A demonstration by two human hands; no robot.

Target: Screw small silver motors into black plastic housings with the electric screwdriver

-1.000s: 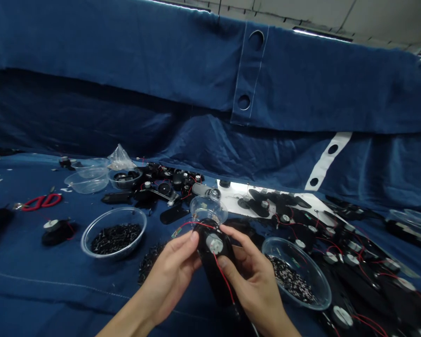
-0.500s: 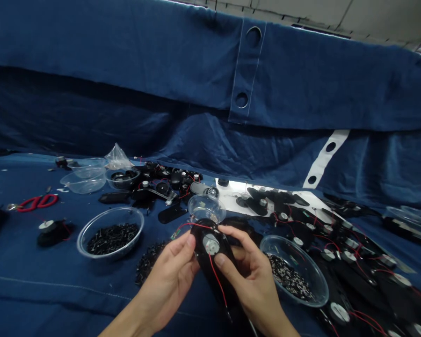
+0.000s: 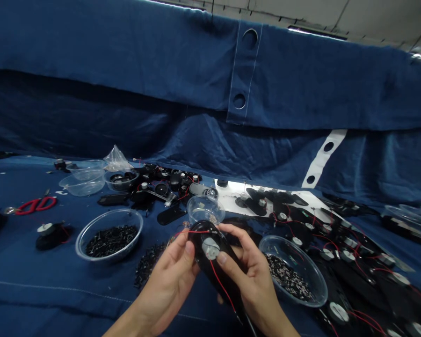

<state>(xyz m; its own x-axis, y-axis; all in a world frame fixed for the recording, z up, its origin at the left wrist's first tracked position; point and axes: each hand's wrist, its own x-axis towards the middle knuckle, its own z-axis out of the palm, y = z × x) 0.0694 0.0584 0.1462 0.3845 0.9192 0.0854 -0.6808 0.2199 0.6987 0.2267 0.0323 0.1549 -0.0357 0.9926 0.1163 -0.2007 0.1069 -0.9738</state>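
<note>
Between my hands is a long black plastic casing (image 3: 221, 269), tilted, with a round silver-grey motor-like part (image 3: 211, 248) near its upper end. A red wire (image 3: 221, 285) runs down the casing from that part, and another crosses its top toward my left fingers. My left hand (image 3: 173, 271) is closed at the casing's upper left edge, thumb and forefinger pinched by the red wire; the wire's far end is hidden there. Wrapped round the right side is my right hand (image 3: 250, 271), its thumb pressed at the edge of the silver-grey part.
Clear bowls of small black screws (image 3: 108, 232) and small metallic pieces (image 3: 290, 276) flank my hands; a smaller clear bowl (image 3: 206, 210) stands behind. Loose black screws (image 3: 149, 264) lie by my left hand. Red-handled scissors (image 3: 36, 206) are far left. Several wired black casings (image 3: 340, 312) crowd the right.
The casing has turned slightly in my hands. My left fingers have drawn in on the upper red wire, and the small green piece at its end is now mostly hidden.
</note>
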